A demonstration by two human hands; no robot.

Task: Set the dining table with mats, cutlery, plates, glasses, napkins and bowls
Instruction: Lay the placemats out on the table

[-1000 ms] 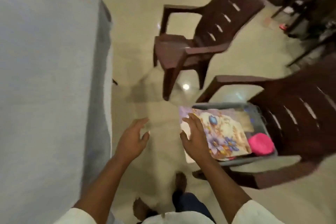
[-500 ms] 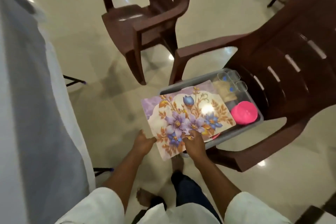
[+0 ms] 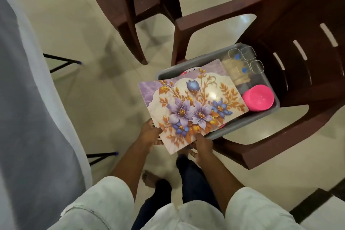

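A floral table mat (image 3: 194,106) with purple and blue flowers lies tilted over a grey tub (image 3: 240,127) on the seat of a brown plastic chair (image 3: 298,65). My left hand (image 3: 149,134) grips the mat's near left edge. My right hand (image 3: 202,144) holds its near corner from below, thumb on top. More mats sit beneath the top one. In the tub are clear square glasses (image 3: 246,59), stacked pink bowls (image 3: 258,98) and a bundle of pale cutlery or napkins (image 3: 237,73). The dining table (image 3: 22,117), covered in grey cloth, runs along the left.
A second brown chair (image 3: 134,0) stands further away on the glossy tiled floor (image 3: 97,84). Black table legs (image 3: 61,61) stick out from under the cloth. My bare feet (image 3: 149,179) are below the mat.
My hands went from hovering near the tub to gripping the mat's near edge. The mat has slid toward me, off the tub. The view has moved closer to the chair.
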